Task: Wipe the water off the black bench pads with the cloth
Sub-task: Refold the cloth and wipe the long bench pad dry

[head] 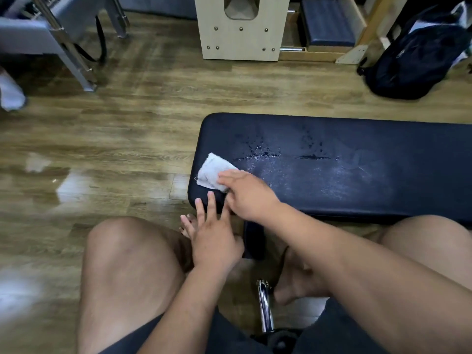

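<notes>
Wood-grain flooring (122, 129) with pale glare patches spreads under the whole scene. Nearest the camera are the person's bare knees and dark shorts, with a chrome post (265, 307) standing between the legs. Just beyond, the left hand (214, 236) lies with straight fingers, whose tips touch the near left corner of the black bench pad (357, 200); it holds nothing. The right hand (246, 196) reaches across above it and presses flat, with fingers extended rather than curled, on the cloth (210, 172). The cloth is a small folded piece, whitish-grey, with a frayed thread at its left edge. It sits on the pad's left end, partly under the fingers. Past the cloth the pad's smooth dark surface carries water (265, 153): beads, two thin dark streaks and a misty sheen toward the middle. Farther back stand a pale wooden box (240, 39) with metal studs, a black backpack (419, 60) at right and a grey metal frame (69, 44) at left.
</notes>
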A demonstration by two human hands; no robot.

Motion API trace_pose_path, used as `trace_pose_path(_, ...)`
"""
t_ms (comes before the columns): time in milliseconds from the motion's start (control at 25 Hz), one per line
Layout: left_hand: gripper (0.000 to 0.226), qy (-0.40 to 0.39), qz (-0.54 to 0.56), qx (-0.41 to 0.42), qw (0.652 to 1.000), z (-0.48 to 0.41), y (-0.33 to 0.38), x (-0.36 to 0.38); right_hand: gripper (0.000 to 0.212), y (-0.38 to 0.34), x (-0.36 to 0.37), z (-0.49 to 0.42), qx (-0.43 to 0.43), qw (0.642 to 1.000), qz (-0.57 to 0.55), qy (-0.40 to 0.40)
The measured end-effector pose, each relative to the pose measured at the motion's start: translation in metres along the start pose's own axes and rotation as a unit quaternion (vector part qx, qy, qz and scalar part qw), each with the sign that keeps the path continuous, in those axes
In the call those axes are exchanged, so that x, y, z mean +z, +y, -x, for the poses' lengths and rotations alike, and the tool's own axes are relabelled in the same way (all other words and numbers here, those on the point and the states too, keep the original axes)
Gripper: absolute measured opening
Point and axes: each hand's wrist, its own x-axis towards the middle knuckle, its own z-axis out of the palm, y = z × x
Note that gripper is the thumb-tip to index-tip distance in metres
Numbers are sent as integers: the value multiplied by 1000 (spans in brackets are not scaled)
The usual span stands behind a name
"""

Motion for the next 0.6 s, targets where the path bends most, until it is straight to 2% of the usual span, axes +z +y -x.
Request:
trace_pose_path(120, 82, 6, 41, -14, 999, -2, 7, -3, 40, 68, -22, 56, 57, 994, -44, 88)
trace_pose_path(240, 75, 33, 98, -44, 994, -7, 17, 0, 33, 141, -65, 117, 211, 970, 2, 119)
trace_pose_path(320, 73, 49, 102, -50, 992, -9, 21, 3, 32, 184, -97, 152, 345, 932, 53, 103)
trace_pose_path(400, 72, 63, 88, -44, 993, -8, 17, 4, 34, 203, -113, 178, 438, 889, 75, 111)
trace_pose_path(480, 71, 74, 70, -30, 994, -8, 10, 3, 33, 190, -102, 182, 458, 875, 38, 152)
trace_pose_path(520, 70, 76, 61, -22, 995, -9, 7, 3, 32, 173, -89, 176, 439, 881, 20, 175)
trace_pose_path(600, 68, 79, 59, -19, 995, -11, 3, 2, 38, 130, -56, 152, 341, 919, -7, 198)
